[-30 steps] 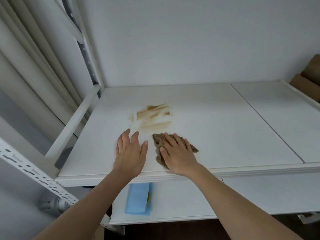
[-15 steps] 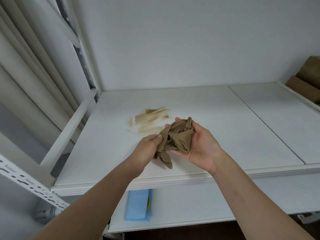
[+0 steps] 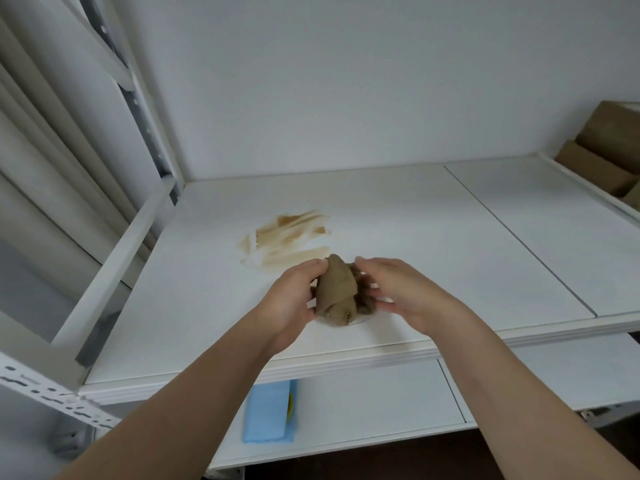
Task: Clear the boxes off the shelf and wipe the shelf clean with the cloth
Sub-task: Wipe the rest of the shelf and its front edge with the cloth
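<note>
Head view: shelf (image 3: 415, 237) top cleared of boxes; brown smear (image 3: 287, 242) remains. Your left hand (image 3: 292, 299) and right hand (image 3: 403, 292) both grip bunched cloth (image 3: 337, 289). Wiping left.

Tan-brown cloth (image 3: 337, 289) mid-frame; streaky light-brown stain (image 3: 284, 239) on white shelf (image 3: 433, 237); brown boxes (image 3: 602, 150) at right edge; pale blue, possibly yellow-edged, pad (image 3: 266, 412) at the bottom.

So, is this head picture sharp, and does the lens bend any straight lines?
Head view: soft, even light; the cloth and both hands, left hand and right hand, look slightly soft; the perforated rail is motion-blurred; wide-angle distortion bows the shelf front edge.
</note>
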A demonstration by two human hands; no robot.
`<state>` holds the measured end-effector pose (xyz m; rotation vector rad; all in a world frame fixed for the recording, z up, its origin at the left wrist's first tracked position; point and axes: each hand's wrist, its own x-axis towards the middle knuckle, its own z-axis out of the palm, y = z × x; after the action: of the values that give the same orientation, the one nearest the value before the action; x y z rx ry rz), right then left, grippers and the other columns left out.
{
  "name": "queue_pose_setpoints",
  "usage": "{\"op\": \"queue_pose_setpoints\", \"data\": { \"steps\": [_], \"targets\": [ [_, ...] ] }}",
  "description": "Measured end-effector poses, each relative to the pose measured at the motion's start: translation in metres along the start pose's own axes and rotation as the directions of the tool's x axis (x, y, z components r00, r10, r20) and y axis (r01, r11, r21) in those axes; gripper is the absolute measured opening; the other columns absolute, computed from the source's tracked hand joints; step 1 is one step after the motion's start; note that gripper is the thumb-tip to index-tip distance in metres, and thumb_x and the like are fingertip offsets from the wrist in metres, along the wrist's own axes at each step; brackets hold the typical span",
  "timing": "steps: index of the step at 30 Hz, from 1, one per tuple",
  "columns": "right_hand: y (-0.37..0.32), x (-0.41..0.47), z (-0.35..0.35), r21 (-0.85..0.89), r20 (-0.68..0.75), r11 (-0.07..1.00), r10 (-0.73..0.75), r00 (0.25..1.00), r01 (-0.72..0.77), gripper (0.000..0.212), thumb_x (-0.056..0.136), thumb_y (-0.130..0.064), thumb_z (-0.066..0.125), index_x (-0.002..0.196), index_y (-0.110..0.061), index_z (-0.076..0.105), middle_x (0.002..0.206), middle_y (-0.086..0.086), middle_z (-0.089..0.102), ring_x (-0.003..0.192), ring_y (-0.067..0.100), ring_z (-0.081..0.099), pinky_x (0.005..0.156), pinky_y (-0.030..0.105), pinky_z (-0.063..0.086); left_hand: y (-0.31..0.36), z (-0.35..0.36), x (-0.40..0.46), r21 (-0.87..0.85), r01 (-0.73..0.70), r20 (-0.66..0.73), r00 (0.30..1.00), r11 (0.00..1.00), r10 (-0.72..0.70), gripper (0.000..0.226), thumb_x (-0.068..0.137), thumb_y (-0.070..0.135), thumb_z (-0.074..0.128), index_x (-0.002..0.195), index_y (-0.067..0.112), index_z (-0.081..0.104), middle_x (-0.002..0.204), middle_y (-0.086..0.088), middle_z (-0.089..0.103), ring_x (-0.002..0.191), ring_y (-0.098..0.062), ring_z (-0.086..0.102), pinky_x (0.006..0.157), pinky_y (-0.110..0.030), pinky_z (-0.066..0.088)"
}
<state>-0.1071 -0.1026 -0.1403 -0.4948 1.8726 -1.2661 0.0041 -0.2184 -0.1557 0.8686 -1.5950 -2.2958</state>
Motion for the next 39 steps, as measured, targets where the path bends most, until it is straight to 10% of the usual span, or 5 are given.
{"op": "queue_pose_setpoints", "data": {
  "steps": [6,12,22,31,39],
  "targets": [
    [-0.001,0.003,0.001,0.122,0.022,0.976,-0.185,0.982,0.181,0.013,0.096,-0.012,0.057,0.102,-0.016,0.068,0.094,0.011,0.071,0.083,0.02,0.067,0.081,0.033,0.054,0.008,-0.005,-0.003,-0.033,-0.054,0.156,0.986,0.998,0.058,0.031,0.099,0.021,0.045,0.115,0.003,0.064,0.11,-0.011,0.068,0.097,-0.021,0.065,0.084,-0.035,0.054],
    [0.013,0.032,-0.016,-0.531,-0.45,0.848,-0.292,0.844,0.01,0.028,0.095,-0.019,0.051,0.121,-0.025,0.059,0.119,0.006,0.052,0.119,0.027,0.044,0.088,0.028,0.037,0.005,-0.016,0.013,0.41,-0.105,-0.339,0.905,0.906,0.258,0.015,0.091,0.011,0.055,0.101,0.014,0.065,0.098,-0.003,0.063,0.08,-0.016,0.06,0.072,-0.025,0.051],
    [0.045,0.057,0.043,-0.829,-0.233,0.552,-0.185,0.955,-0.095,0.076,0.097,-0.061,0.011,0.156,-0.014,0.003,0.161,0.016,-0.009,0.148,0.03,-0.011,0.119,0.045,-0.01,0.003,-0.07,0.027,0.845,0.214,-0.448,0.784,0.49,0.429,0.054,0.082,0.005,0.052,0.134,0.011,0.038,0.136,-0.011,0.03,0.124,-0.029,0.029,0.1,-0.036,0.03],
    [0.025,0.133,0.008,-0.817,-0.264,0.572,-0.256,0.93,-0.075,0.055,0.1,-0.052,0.011,0.153,-0.038,0.016,0.163,-0.008,0.004,0.149,0.021,-0.004,0.118,0.048,-0.007,0.021,-0.138,0.048,0.892,0.249,-0.367,0.886,0.378,0.284,0.093,0.083,0.014,0.07,0.151,0.011,0.007,0.159,-0.007,0.001,0.147,-0.022,0.004,0.119,-0.037,0.011],
    [0.022,0.111,0.023,-0.834,-0.002,0.498,-0.434,0.901,0.238,0.025,0.099,-0.043,0.034,0.106,-0.024,0.05,0.12,-0.007,0.056,0.121,0.018,0.047,0.097,0.032,0.029,0.027,-0.156,0.082,0.916,0.263,-0.351,0.891,0.303,0.289,0.057,0.098,0.005,0.03,0.152,0.007,0.008,0.16,-0.008,0.0,0.147,-0.022,0.001,0.118,-0.035,0.002]
  ]
}}
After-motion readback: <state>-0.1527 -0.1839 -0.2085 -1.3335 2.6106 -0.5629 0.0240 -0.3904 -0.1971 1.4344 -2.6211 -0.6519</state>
